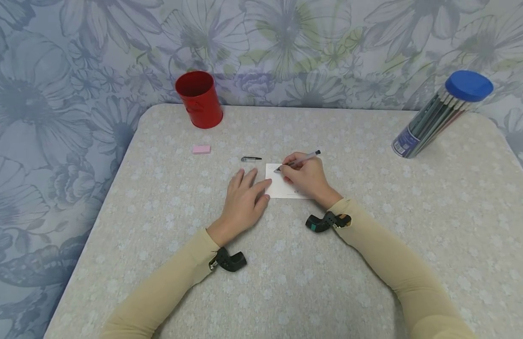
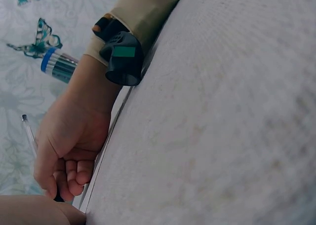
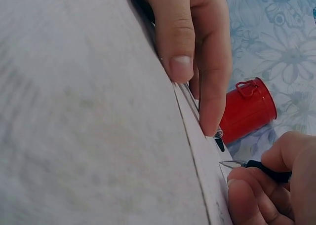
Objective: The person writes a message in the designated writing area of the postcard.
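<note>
A white card [image 1: 282, 187] lies flat on the table. My right hand [image 1: 307, 178] pinches a pen [image 1: 304, 159] with a clear barrel and dark grip, its tip at the upper left part of the card. Small dark marks show near the card's lower edge. With fingers spread, my left hand [image 1: 243, 202] rests on the table, index fingertip and thumb at the card's left edge. Just beyond that hand lies the black and clear pen cap [image 1: 251, 159]. In the right wrist view the pen's metal tip [image 3: 232, 163] meets the card.
A pink eraser-like block [image 1: 201, 149] lies to the left. Behind it stands a red metal bucket [image 1: 204, 106]. At the back right, a clear tube with a blue lid [image 1: 469, 85] holds several pencils and leans outward in view. The flowered wall borders the table's far edge.
</note>
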